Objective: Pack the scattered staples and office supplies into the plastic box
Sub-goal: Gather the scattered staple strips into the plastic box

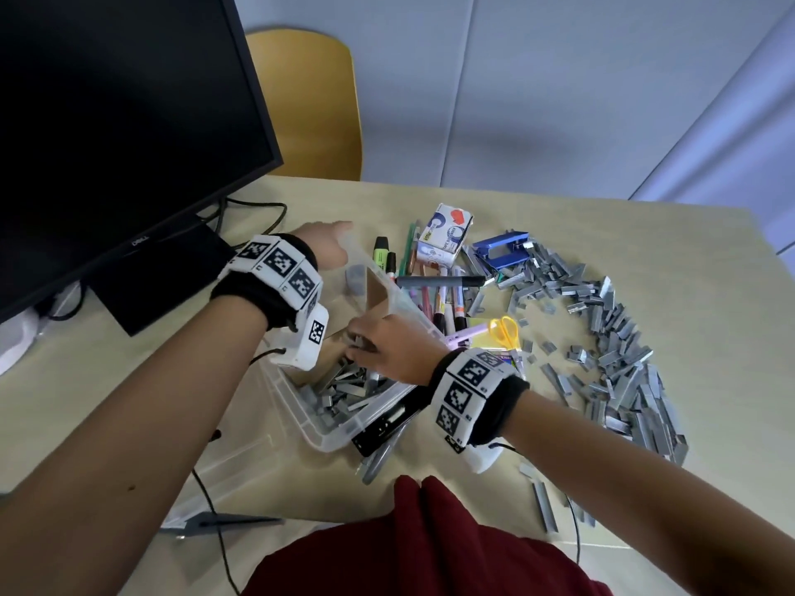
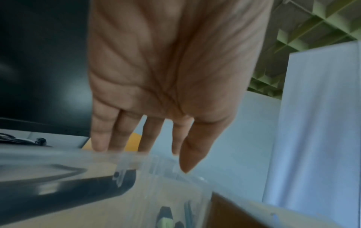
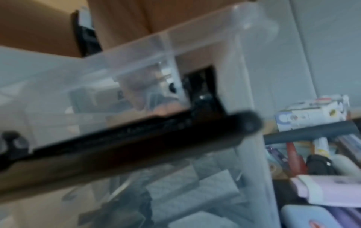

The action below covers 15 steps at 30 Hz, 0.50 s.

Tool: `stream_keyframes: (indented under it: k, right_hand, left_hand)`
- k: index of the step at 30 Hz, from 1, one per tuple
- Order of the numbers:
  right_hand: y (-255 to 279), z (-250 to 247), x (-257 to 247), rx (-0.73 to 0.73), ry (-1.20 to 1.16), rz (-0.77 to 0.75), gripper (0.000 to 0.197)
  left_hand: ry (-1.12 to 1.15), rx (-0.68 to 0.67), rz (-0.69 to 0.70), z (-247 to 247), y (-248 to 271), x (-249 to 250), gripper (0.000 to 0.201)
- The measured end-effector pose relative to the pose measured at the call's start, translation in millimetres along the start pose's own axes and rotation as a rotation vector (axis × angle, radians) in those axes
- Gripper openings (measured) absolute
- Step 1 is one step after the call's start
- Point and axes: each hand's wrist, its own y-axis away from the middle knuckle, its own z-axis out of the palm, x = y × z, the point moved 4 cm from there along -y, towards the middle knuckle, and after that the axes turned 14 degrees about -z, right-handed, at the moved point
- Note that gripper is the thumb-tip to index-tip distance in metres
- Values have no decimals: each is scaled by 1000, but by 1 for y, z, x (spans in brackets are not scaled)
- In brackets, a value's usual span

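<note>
Clear plastic box (image 1: 331, 432) sits tilted on the table (image 1: 645, 294), a layer of staples (image 1: 344, 391) at its near end; the right hand (image 1: 389, 344) reaches into it palm down, fingers curled on a clump of staples. The left hand (image 1: 327, 247) is extended at the far rim, fingers straight and slack (image 2: 101, 138), gripping nothing. More loose staples (image 1: 619, 359) arc to the right, beside markers (image 1: 439, 294), yellow scissors (image 1: 505, 331) and a blue hole punch (image 1: 501, 249).
</note>
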Motion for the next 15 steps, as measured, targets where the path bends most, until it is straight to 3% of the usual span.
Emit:
stream_keyframes:
  k: [7,15]
  right_hand:
    - [-3,8,6,-87,-69,40,17]
    - [-2,2,9,160,-69,-64,11]
  left_hand:
    - [-79,21,-18,0,-11,0,56]
    - [-29,16,-51,4,-12,7,54]
